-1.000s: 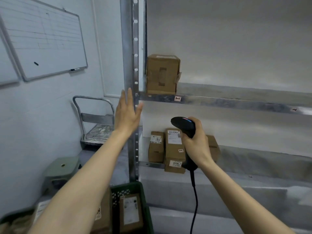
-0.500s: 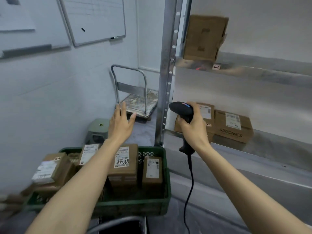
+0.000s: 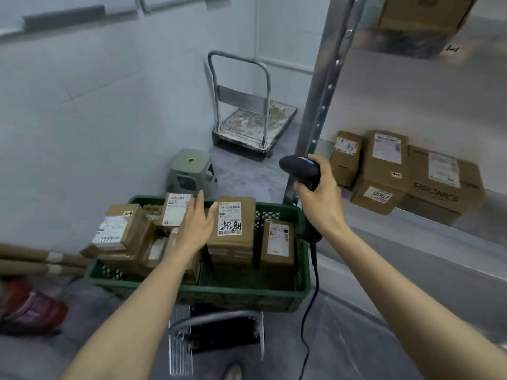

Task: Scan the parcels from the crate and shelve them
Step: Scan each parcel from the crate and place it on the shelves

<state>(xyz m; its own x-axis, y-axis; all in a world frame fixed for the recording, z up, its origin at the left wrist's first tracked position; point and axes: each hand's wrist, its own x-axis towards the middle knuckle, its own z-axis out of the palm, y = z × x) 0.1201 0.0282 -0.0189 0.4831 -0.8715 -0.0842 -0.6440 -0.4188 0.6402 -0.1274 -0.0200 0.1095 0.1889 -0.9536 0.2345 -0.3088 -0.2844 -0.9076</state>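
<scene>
A green crate (image 3: 153, 283) sits on a cart in front of me and holds several brown cardboard parcels with white labels. My left hand (image 3: 195, 228) hovers flat and open over the crate's middle, just left of an upright parcel (image 3: 231, 233) with handwriting on its label. My right hand (image 3: 319, 200) grips a black corded barcode scanner (image 3: 299, 167) above the crate's right end. Three parcels (image 3: 384, 171) lie on the lower metal shelf to the right, one marked 0967. Another box (image 3: 422, 12) stands on the upper shelf.
The shelf's steel upright (image 3: 319, 105) rises just behind the scanner. A flatbed trolley (image 3: 255, 122) and a green stool (image 3: 190, 171) stand by the wall behind the crate. Cardboard tubes (image 3: 33, 260) and a red object (image 3: 30, 308) lie at the left on the floor.
My view has dropped from the shelves to the crate. My left hand has come down from beside the shelf upright to just over the parcels. The right hand still holds the scanner.
</scene>
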